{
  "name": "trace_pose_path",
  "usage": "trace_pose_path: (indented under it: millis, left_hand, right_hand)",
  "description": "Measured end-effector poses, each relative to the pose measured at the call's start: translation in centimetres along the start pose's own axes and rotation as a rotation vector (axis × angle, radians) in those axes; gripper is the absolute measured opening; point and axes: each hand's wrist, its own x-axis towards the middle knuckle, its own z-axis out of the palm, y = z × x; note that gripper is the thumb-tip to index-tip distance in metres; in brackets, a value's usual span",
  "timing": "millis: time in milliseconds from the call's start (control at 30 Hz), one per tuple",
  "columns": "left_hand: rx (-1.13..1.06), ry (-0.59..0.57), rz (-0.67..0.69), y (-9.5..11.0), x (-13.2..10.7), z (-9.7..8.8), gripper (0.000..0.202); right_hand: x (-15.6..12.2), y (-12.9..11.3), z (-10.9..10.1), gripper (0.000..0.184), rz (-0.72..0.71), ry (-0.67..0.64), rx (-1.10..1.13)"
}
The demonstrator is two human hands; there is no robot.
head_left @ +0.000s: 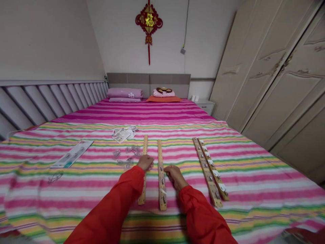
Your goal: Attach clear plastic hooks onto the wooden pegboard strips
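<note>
Two long wooden strips with holes lie side by side on the striped bedspread (76, 189) in front of me. My left hand (145, 162) rests curled on the left strip (144, 149), fingers closed over it. My right hand (174, 174) pinches at the edge of the middle strip (160, 152), which carries small metal fittings; what its fingertips hold is too small to name. Both arms wear red sleeves. Clear plastic hooks (127, 157) lie scattered just left of my left hand.
Two more wooden strips (209, 169) with white and metal fittings lie to the right. A flat package (72, 154) and opened plastic bags (123, 134) sit further left and back. Pillows (124, 93) are at the headboard, a wardrobe (274, 84) on the right.
</note>
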Motion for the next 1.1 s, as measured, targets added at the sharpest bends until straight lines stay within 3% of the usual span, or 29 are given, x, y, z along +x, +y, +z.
trace_pose_path:
  millis: [67,167,300,433,633,833,1000,1100]
  left_hand:
    - [0.018,0.148,0.095,-0.8,0.2,-2.7,0.005]
    - [0.06,0.345,0.174,-2.7,0.6,-6.4,0.016]
    - [0.266,0.501,0.308,-5.5,1.2,-8.8,0.017]
    - [0.256,0.486,0.286,-6.6,1.5,-9.0,0.019]
    - [-0.266,0.576,0.212,-6.4,1.7,-9.3,0.017]
    - [-0.521,0.577,0.138,-6.4,0.9,-9.9,0.034]
    - [-0.468,0.466,0.224,-6.2,-0.2,-9.9,0.04]
    - [-0.556,0.478,0.165,-5.9,-0.5,-9.6,0.046]
  right_hand:
    - [-0.1,-0.1,0.0,0.018,0.023,0.006,0.014]
    - [-0.3,-0.1,0.1,0.022,0.033,0.01,0.033]
    - [-0.5,-0.1,0.0,0.024,0.02,0.016,0.048]
    - [-0.5,-0.1,0.0,0.024,0.018,0.023,0.059]
    - [-0.4,0.2,-0.1,0.022,0.009,0.035,0.067]
    - [-0.4,0.4,-0.2,0.025,0.0,0.025,0.071]
    - [-0.4,0.6,-0.2,0.023,-0.008,0.029,0.097]
    - [-0.4,0.7,-0.3,0.021,-0.013,0.03,0.115]
